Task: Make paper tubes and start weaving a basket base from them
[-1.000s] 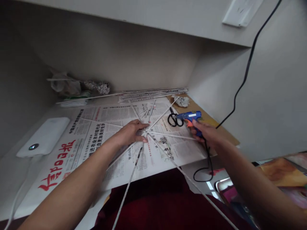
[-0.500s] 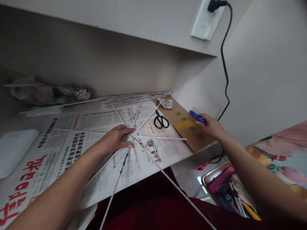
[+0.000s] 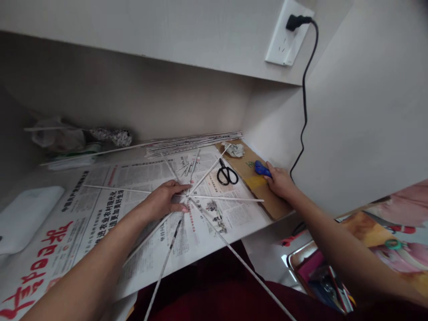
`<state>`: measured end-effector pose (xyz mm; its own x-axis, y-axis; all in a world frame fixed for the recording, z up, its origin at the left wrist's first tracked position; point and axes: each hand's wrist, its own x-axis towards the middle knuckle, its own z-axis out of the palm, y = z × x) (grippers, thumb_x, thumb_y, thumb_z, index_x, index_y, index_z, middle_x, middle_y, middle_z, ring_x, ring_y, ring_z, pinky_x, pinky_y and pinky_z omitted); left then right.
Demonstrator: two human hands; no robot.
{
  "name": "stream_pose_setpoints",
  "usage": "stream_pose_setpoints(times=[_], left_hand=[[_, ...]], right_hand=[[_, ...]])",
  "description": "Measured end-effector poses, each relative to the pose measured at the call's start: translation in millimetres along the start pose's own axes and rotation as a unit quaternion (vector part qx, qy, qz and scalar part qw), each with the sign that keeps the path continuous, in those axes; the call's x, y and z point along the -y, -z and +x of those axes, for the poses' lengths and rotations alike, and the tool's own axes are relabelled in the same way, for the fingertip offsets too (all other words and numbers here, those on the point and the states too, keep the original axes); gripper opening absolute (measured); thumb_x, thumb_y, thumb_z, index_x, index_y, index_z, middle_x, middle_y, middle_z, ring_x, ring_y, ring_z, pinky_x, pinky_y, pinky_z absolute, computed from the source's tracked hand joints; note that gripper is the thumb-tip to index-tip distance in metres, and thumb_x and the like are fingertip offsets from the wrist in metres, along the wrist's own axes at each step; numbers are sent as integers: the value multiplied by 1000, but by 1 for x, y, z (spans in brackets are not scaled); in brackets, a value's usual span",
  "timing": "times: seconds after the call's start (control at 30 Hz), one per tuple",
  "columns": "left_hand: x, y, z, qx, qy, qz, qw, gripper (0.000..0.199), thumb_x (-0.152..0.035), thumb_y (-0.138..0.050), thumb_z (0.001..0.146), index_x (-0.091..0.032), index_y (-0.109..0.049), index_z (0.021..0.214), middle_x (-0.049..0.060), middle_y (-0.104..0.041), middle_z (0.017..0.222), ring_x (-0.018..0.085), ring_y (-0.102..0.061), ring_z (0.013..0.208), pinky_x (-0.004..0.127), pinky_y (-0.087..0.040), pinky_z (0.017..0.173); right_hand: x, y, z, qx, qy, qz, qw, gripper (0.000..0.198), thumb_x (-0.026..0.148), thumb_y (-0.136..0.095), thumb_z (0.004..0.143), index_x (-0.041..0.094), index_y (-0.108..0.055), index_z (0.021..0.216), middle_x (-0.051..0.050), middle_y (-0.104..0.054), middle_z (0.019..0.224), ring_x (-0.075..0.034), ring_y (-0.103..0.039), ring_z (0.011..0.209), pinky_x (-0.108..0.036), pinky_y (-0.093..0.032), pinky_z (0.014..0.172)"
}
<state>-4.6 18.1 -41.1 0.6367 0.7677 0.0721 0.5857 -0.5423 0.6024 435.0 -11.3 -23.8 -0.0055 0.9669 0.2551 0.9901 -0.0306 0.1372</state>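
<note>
Rolled paper sticks radiate like spokes from a joined centre on the newspaper. Two of them run past the front edge toward me. My left hand holds the spokes close to their centre, thumb and forefinger on either side of it. My right hand grips a blue hot glue gun over the cardboard on the right; its nozzle is hard to make out. Between the spokes and the cardboard lie black-handled scissors.
Behind the newspaper lies a bundle of paper sticks. Crumpled paper rests on the cardboard. A black cord hangs from the wall socket behind my right hand. A white object is at left; a tray of tools sits lower right.
My right hand has moved the glue gun a little left and lower, over the cardboard. My left hand keeps its place at the centre of the spokes. The view has shifted slightly.
</note>
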Motion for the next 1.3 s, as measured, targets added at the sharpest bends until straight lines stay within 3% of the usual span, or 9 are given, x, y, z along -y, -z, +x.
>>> stream_pose_setpoints(times=[0.2, 0.27, 0.33, 0.5, 0.67, 0.77, 0.97, 1.17, 1.3], left_hand=[[-3, 1, -1, -14, -3, -10, 1000, 74, -57, -72, 66, -28, -55, 132, 6, -54, 104, 23, -56, 93, 37, -45, 87], [-3, 1, -1, -13, 0, -8, 1000, 76, -58, -73, 65, -26, -55, 132, 7, -54, 104, 23, -56, 93, 36, -44, 88], [-3, 2, -1, -10, 6, -5, 1000, 78, -59, -73, 64, -25, -55, 133, 8, -54, 106, 24, -56, 95, 36, -44, 89], [-1, 0, -2, -16, 7, 3, 1000, 82, -60, -73, 63, -25, -54, 134, 9, -54, 111, 26, -55, 100, 36, -43, 91], [3, -2, -2, -25, 1, -13, 1000, 83, -56, -76, 62, -25, -53, 135, 7, -54, 105, 22, -57, 92, 35, -45, 87], [2, -2, -2, -30, -7, -18, 999, 84, -55, -77, 62, -25, -52, 136, 8, -54, 106, 22, -57, 92, 35, -45, 87], [-2, 0, -4, -32, 1, -14, 999, 86, -56, -76, 63, -24, -49, 138, 9, -55, 112, 23, -58, 93, 34, -46, 87], [-1, 0, -4, -28, 0, 7, 1000, 89, -59, -74, 63, -24, -47, 139, 10, -55, 108, 23, -57, 93, 34, -46, 85], [1, -1, -3, -31, -5, 22, 999, 87, -60, -74, 62, -24, -49, 137, 8, -55, 103, 23, -57, 91, 34, -45, 84]], right_hand=[[5, 2, -6, -9, -5, 0, 1000, 69, 41, -43, 89, -3, -35, 141, -26, -64, 113, -35, -58, 103, -45, -41, 92], [12, 10, -13, -27, -3, -19, 999, 66, 39, -45, 88, -5, -41, 137, -26, -64, 110, -35, -58, 101, -45, -40, 92], [26, 23, -19, -51, 27, -22, 998, 51, 34, -45, 89, 2, -55, 127, -24, -65, 109, -35, -57, 101, -46, -38, 93], [90, 56, -24, -67, 166, 150, 972, 30, 29, -43, 93, 18, -70, 102, -11, -70, 101, -26, -58, 98, -41, -38, 93], [159, 55, -24, -3, 277, 267, 923, 27, 26, -45, 93, 22, -71, 100, -7, -70, 98, -23, -56, 96, -40, -39, 91], [177, 42, -19, 2, 278, 279, 919, 26, 24, -46, 93, 19, -71, 100, -8, -70, 96, -23, -56, 95, -38, -39, 90], [184, 27, 14, -6, 242, 289, 926, 22, 24, -52, 89, 18, -73, 92, -8, -72, 91, -21, -60, 88, -33, -42, 84], [204, 25, 78, -4, 205, 227, 952, 26, 27, -50, 91, 17, -73, 98, -10, -71, 98, -23, -59, 94, -34, -39, 89], [224, 15, 124, 63, 146, 203, 966, 32, 28, -45, 93, 19, -68, 113, -11, -65, 116, -25, -52, 110, -36, -35, 97]])
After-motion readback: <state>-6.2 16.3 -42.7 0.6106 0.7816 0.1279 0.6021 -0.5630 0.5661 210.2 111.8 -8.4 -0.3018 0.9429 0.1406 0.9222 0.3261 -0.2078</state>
